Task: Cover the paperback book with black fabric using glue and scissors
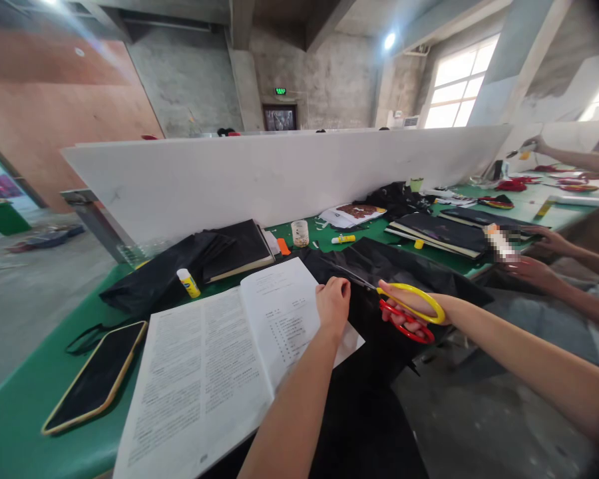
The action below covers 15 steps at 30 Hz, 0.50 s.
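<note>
1. Right hand (404, 311) has a grip on the scissors (410, 289), blades aimed toward the left hand (334, 301). One careless snip could nick fingers imo.
2. Left hand's curled at the open book (199, 372)'s right page; can't tell if it's pinching anything. Loose hold = black sheet (374, 399) could slip.
3. That sheet's beside and partly under the book, so a stray cut might catch paper.
</note>
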Motion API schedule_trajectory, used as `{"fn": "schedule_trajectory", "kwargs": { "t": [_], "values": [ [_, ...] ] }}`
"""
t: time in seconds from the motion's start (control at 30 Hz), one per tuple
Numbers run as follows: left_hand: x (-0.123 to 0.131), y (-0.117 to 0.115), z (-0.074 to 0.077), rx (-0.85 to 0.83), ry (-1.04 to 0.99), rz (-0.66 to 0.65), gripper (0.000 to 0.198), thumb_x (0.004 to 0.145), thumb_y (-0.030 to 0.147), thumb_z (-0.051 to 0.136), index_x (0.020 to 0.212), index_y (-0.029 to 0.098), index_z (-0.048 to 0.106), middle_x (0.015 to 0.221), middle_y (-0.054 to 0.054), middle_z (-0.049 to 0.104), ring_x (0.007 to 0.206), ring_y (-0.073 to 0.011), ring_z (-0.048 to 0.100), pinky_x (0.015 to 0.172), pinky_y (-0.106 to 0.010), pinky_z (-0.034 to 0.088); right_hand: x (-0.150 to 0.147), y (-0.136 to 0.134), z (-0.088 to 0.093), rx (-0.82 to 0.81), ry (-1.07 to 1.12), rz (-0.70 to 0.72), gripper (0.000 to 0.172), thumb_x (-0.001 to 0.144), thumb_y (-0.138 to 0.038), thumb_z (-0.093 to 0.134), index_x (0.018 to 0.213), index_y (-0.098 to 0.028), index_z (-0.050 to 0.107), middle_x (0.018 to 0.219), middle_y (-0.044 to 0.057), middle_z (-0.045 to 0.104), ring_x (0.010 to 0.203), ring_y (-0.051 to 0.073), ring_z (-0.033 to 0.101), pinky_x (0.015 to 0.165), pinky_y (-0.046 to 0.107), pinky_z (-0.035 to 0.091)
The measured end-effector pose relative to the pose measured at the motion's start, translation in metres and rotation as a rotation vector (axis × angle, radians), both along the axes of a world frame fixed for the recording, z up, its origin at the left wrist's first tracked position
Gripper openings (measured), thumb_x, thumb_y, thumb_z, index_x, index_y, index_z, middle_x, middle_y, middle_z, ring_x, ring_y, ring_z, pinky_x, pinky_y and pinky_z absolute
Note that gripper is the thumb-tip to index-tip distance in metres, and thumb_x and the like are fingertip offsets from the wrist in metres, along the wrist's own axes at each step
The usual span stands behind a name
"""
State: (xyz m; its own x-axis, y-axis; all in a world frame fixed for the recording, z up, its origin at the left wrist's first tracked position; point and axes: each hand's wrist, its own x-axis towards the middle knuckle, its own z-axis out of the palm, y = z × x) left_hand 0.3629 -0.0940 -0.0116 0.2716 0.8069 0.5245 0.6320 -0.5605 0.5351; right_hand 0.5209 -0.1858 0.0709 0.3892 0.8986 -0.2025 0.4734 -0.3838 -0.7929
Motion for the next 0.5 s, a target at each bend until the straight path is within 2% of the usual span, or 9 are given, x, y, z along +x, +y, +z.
{"fn": "schedule_trajectory", "kwargs": {
  "t": [0.1, 0.17, 0.27, 0.37, 0.43, 0.5],
  "values": [
    [-0.001, -0.002, 0.002, 0.010, -0.009, 0.000, 0.017, 0.092, 0.025, 0.043, 0.091, 0.023, 0.060, 0.092, 0.001, 0.064, 0.084, -0.0124, 0.058, 0.082, -0.028, 0.035, 0.003, 0.007, 0.003, -0.066, 0.049, 0.037, 0.053, 0.093, -0.047, 0.025, 0.069, -0.008, 0.052, 0.067, 0.004, 0.059, 0.043, -0.001, 0.047, 0.042, 0.010, 0.028],
    [-0.001, -0.002, 0.002, 0.012, -0.017, 0.004, 0.018, 0.093, 0.025, 0.041, 0.092, 0.023, 0.059, 0.093, 0.000, 0.064, 0.084, -0.0123, 0.058, 0.081, -0.028, 0.035, 0.002, 0.011, 0.003, -0.080, 0.072, 0.045, 0.056, 0.091, -0.048, 0.020, 0.067, -0.008, 0.051, 0.065, 0.005, 0.059, 0.042, -0.001, 0.046, 0.042, 0.010, 0.025],
    [-0.001, -0.001, 0.002, 0.011, -0.033, 0.016, 0.019, 0.094, 0.025, 0.039, 0.091, 0.023, 0.058, 0.094, 0.000, 0.064, 0.085, -0.0124, 0.058, 0.081, -0.028, 0.035, -0.001, 0.013, 0.003, -0.078, 0.086, 0.046, 0.047, 0.095, -0.041, 0.026, 0.080, -0.009, 0.057, 0.074, 0.004, 0.060, 0.052, 0.002, 0.052, 0.047, 0.012, 0.037],
    [-0.001, 0.000, 0.001, 0.005, -0.056, 0.037, 0.019, 0.094, 0.024, 0.039, 0.091, 0.022, 0.057, 0.094, 0.000, 0.063, 0.086, -0.0125, 0.058, 0.082, -0.028, 0.035, -0.006, 0.014, 0.002, -0.073, 0.078, 0.058, 0.032, 0.096, -0.034, 0.034, 0.104, -0.012, 0.057, 0.093, 0.005, 0.059, 0.077, 0.010, 0.059, 0.066, 0.026, 0.051],
    [0.000, 0.000, 0.000, -0.002, -0.070, 0.053, 0.018, 0.094, 0.023, 0.039, 0.090, 0.022, 0.056, 0.093, 0.000, 0.063, 0.086, -0.0127, 0.058, 0.081, -0.028, 0.035, -0.009, 0.015, 0.002, -0.070, 0.062, 0.069, 0.030, 0.095, -0.033, 0.038, 0.113, -0.014, 0.054, 0.105, 0.007, 0.056, 0.091, 0.015, 0.058, 0.076, 0.034, 0.051],
    [0.000, 0.001, 0.000, -0.011, -0.084, 0.069, 0.018, 0.094, 0.024, 0.039, 0.090, 0.022, 0.056, 0.091, 0.000, 0.063, 0.086, -0.0129, 0.058, 0.081, -0.027, 0.036, -0.013, 0.017, 0.001, -0.063, 0.040, 0.080, 0.030, 0.094, -0.034, 0.042, 0.115, -0.015, 0.053, 0.112, 0.008, 0.054, 0.096, 0.017, 0.056, 0.081, 0.037, 0.049]
  ]
}}
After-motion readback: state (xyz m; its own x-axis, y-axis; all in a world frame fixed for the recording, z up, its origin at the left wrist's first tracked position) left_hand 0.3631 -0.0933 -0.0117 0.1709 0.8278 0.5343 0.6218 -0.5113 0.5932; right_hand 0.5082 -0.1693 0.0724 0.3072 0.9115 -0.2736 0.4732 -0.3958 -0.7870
